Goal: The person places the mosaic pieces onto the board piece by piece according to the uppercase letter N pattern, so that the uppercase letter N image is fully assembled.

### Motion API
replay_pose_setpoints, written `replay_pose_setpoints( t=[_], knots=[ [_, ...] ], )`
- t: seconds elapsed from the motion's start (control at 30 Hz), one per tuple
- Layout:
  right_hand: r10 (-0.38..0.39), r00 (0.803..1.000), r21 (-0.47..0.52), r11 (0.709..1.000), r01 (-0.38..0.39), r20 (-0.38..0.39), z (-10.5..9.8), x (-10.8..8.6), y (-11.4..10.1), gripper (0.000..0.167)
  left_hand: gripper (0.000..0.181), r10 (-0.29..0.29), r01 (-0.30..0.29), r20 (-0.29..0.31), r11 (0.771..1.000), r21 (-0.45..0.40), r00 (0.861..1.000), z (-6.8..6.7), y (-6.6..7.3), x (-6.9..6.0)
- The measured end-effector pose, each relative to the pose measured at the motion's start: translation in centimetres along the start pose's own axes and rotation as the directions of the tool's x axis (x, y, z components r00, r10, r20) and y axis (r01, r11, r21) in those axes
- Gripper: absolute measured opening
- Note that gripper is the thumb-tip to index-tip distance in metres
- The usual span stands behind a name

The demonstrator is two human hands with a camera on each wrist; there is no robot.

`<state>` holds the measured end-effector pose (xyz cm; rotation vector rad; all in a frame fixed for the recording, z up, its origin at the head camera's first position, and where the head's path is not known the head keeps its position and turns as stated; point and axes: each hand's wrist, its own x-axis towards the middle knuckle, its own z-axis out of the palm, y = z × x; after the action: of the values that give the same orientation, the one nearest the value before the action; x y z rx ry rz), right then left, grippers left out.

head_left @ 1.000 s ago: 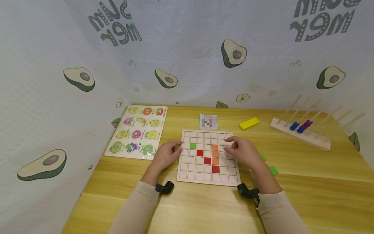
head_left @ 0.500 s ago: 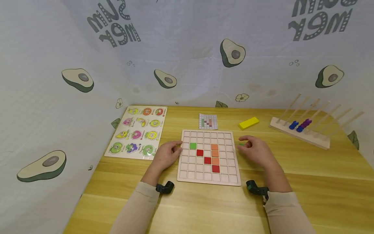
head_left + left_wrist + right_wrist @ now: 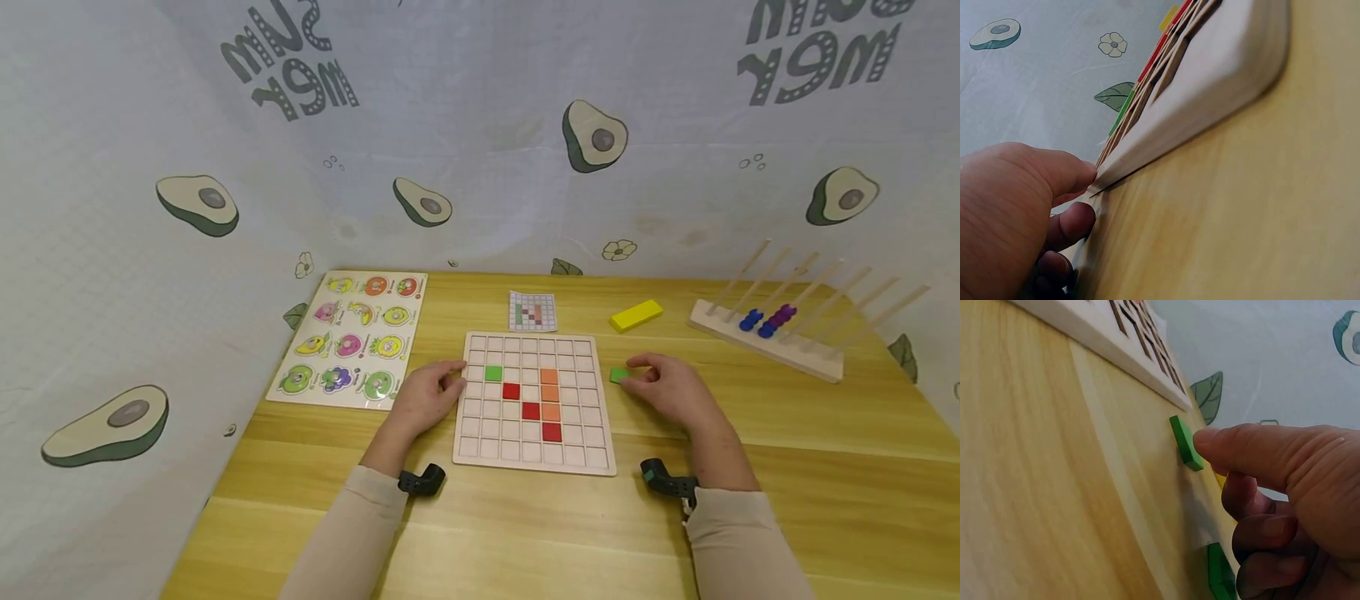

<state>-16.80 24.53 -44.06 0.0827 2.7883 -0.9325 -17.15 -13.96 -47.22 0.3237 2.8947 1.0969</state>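
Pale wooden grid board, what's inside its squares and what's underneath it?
The board holds one green square tile, three red square tiles and three orange square tiles. Anything underneath is hidden by it.

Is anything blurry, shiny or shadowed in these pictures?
Head view: a pale sheen on the table between the sleeves; left wrist view: the nearest corner of the grid board looks soft; right wrist view: a dim shadow lies between two green tiles.

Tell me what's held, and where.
Left hand touches the board at its left edge; whether the right hand pinches the nearest green tile cannot be told.
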Motion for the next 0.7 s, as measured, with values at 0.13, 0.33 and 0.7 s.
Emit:
replay_pose_setpoints(
  t=[0.13, 0.33, 0.7],
  knots=[
    [-0.014, 1.0, -0.018, 1.0, 0.014, -0.006, 0.25, 0.06, 0.17, 0.046, 0.034, -0.008, 0.008, 0.002, 1.0, -0.003, 1.0, 0.03, -0.07, 0.01],
    [-0.012, 1.0, -0.036, 0.999, 0.012, -0.002, 0.44, 0.03, -0.02, 0.043, 0.033, -0.008, 0.008, -0.009, 1.0, 0.003, 1.0, 0.16, -0.19, 0.04],
    [0.005, 1.0, -0.034, 0.999, -0.005, -0.003, 0.48, -0.12, -0.26, 0.042, 0.034, 0.004, -0.004, -0.011, 1.0, 0.002, 1.0, 0.09, -0.08, 0.04]
  ],
)
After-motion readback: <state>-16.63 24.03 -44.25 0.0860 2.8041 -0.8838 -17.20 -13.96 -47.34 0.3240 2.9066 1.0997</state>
